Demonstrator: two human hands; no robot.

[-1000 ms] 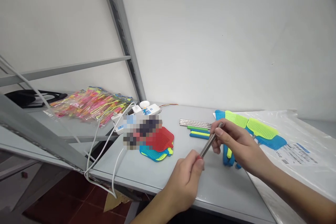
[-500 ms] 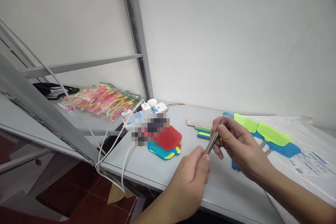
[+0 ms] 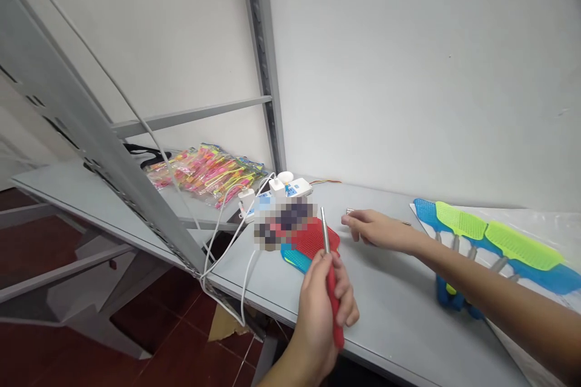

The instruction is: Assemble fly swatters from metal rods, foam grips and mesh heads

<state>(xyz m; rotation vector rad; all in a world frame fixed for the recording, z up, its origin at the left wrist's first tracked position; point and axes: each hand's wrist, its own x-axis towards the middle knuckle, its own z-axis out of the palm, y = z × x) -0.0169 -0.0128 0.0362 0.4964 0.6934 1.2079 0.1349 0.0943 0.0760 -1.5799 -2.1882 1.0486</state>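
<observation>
My left hand (image 3: 324, 299) is closed around a red handle (image 3: 336, 314), from which a thin metal rod (image 3: 324, 228) points up and away. My right hand (image 3: 374, 230) is stretched out over the table, its fingers extended and partly curved, with nothing visible in them. Ends of loose metal rods (image 3: 403, 222) show from beneath that hand, which hides most of them. Just left of its fingertips lies a red perforated fly swatter head (image 3: 315, 240). It rests on a blue swatter head (image 3: 295, 259).
Several fly swatters with green heads (image 3: 521, 246) and blue heads (image 3: 551, 272) lie at the right on white plastic packaging (image 3: 535, 217). A power strip (image 3: 299, 186) with white cables stands by a metal shelf post (image 3: 267, 72). Bagged colourful items (image 3: 209, 172) lie farther left. A blurred patch covers something beside the swatter heads.
My right hand has let go of the metal rod and moved left toward the red swatter head. My left hand keeps the rod, now upright, with its red handle showing. The view has turned left.
</observation>
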